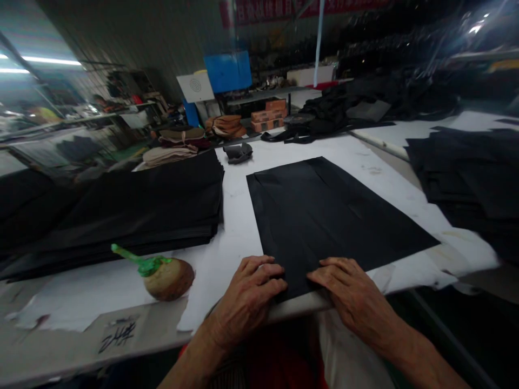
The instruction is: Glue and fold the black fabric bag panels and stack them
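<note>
- Dim workshop background: fluorescent tubes (51, 60) are glowing at far left.
- Stack of black sheets (162, 200): is lying on the left of the table, partly over a white covering (233, 216).
- Rounded object (172, 278): is resting just before the stack, its green-wrapped handle (130, 254) pointing left.
- Brown bundle (225, 127): is sitting beyond the stack's far right corner.
- Crumpled dark scrap (238, 153): is lying between the stack and the single sheet, nearer the back.
- Left hand (251, 286): is resting, fingers bent, on the single sheet's near left edge; whether it is pinching cannot be told.
- Single black sheet (320, 210): is lying on the covering, its near end reaching the table's front edge between the hands.
- Right hand (344, 286): is touching the sheet's near edge with fingers extended; any pinch cannot be told.
- Pile of dark pieces (474, 178): is spreading at far right, apart from the sheet.
</note>
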### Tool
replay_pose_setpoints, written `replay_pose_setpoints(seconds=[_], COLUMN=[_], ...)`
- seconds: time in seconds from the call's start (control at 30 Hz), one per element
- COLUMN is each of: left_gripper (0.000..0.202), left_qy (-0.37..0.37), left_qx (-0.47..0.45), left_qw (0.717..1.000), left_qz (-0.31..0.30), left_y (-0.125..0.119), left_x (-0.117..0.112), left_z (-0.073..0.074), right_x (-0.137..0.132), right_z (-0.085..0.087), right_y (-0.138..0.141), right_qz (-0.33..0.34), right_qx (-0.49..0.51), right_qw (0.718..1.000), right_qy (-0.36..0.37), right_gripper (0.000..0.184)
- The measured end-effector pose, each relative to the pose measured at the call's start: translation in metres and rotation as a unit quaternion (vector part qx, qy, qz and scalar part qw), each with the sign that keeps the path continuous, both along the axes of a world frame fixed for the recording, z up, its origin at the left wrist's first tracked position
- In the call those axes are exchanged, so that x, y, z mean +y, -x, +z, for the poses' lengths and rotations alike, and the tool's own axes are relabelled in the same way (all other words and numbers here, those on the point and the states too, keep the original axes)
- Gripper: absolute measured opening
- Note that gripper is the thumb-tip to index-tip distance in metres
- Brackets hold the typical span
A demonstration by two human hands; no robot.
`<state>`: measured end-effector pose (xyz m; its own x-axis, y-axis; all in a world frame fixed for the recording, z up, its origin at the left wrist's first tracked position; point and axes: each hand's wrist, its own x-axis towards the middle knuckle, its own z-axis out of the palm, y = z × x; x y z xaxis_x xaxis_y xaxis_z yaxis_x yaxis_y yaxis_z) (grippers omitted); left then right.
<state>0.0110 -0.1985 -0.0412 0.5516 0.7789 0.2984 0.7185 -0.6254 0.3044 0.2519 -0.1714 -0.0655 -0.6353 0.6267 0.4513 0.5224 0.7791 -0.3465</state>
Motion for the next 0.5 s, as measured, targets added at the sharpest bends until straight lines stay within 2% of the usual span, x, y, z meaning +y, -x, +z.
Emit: replay_pose_setpoints(seconds=[0.17,0.23,0.33,0.5], left_gripper=[0.037,0.035,0.031,0.029], left_qy=[0.008,0.006,-0.006,-0.05], left_qx=[0.006,-0.003,-0.023,-0.06], left_qw=[1.0,1.0,1.0,0.997], left_qz=[-0.01,-0.011,-0.016,-0.011], left_y=[-0.002,-0.002,-0.001,0.003], left_x=[0.0,0.0,-0.001,-0.007], left_z=[0.0,0.001,0.001,0.0], right_x=[-0.001,0.0,0.002,0.011], right_z=[0.001,0.001,-0.001,-0.003], right_y=[-0.006,-0.014,-0.03,-0.045], right_qz=[0.019,0.007,-0.041,-0.153], right_qx=[0.013,0.035,0.059,0.031], right_qw=[1.0,0.999,0.997,0.984], right_qy=[0.006,-0.007,-0.04,-0.084], right_gripper=[0.032,0.03,0.03,0.028])
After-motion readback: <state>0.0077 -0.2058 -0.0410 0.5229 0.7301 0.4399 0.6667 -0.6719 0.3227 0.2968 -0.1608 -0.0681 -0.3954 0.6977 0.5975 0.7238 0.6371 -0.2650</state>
